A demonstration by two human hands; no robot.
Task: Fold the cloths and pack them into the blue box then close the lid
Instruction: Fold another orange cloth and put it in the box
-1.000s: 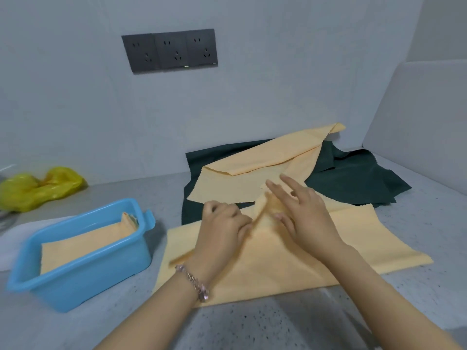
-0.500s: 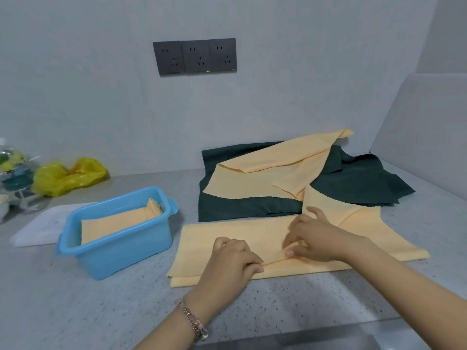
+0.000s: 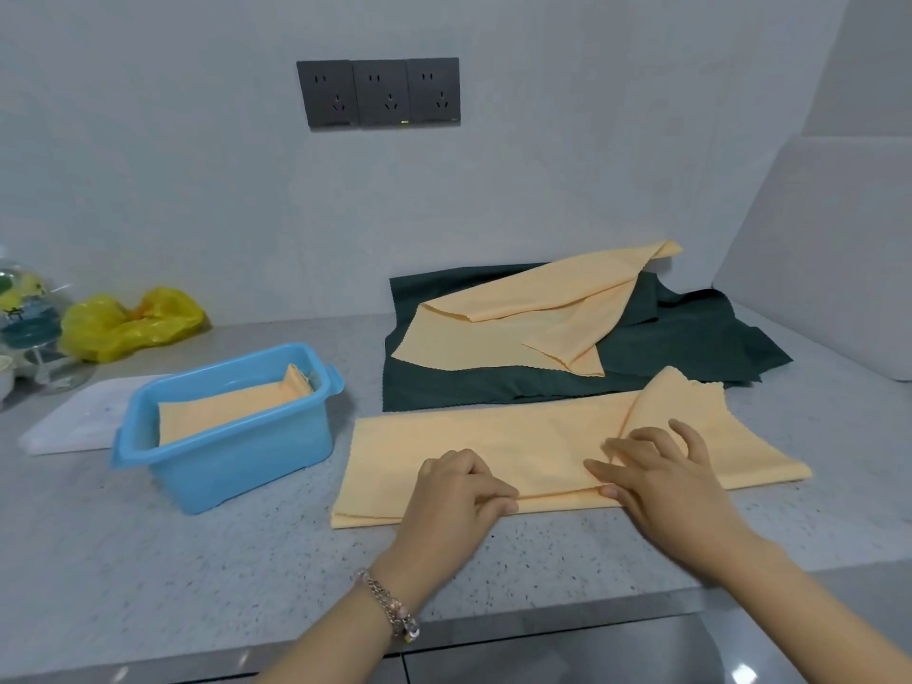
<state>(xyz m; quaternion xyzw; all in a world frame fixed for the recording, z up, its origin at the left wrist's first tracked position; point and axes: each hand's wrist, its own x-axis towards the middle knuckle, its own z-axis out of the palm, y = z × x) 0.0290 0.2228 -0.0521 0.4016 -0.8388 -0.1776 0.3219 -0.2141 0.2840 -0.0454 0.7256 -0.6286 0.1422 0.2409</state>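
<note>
A yellow cloth (image 3: 493,436) lies folded into a long strip on the counter in front of me. My left hand (image 3: 459,496) grips its near edge with curled fingers. My right hand (image 3: 661,476) presses on the strip's right part with spread fingers, beside a raised fold. The open blue box (image 3: 247,456) stands to the left with a folded yellow cloth (image 3: 222,412) inside. Behind the strip, another yellow cloth (image 3: 518,318) lies loose on dark green cloths (image 3: 691,338).
A white lid (image 3: 74,422) lies flat behind the box at the left. A yellow plastic bag (image 3: 128,323) and a glass item (image 3: 24,318) sit at the far left by the wall. A white panel (image 3: 829,249) borders the right. The counter's front edge (image 3: 543,619) runs below my wrists.
The cloth's far half has come down over the near half, making a long strip. Both hands have drawn back to its near edge, and my right hand has spread out on it.
</note>
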